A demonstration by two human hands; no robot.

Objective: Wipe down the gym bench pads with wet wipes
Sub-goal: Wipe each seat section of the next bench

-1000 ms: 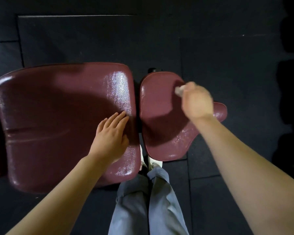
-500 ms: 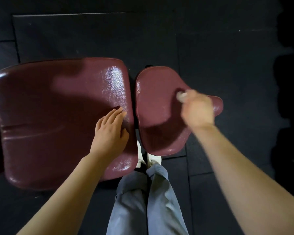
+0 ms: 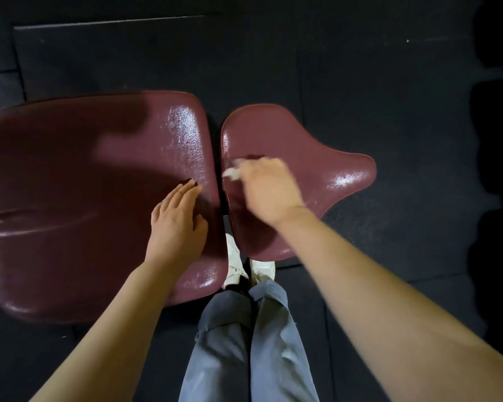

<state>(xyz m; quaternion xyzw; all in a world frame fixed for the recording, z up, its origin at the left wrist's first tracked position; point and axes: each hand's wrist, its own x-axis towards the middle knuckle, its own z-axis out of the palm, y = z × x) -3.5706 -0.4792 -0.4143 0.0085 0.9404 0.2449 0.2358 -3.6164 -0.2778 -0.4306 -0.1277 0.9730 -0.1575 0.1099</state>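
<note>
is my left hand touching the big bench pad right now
Touching. The head view shows the left hand lying flat, fingers straight, on the big pad.

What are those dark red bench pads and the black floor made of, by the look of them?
The large pad and the small seat pad look like maroon vinyl or faux leather over padding: pebbled grain, glossy highlights, a soft crease. Real leather can't be ruled out. The floor looks like matte black rubber tiling, with visible seams and a speckled texture.

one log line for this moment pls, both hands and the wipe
right hand: grips wet wipe on small seat pad | left hand: flat on large back pad | stage: wiping seat pad
</note>
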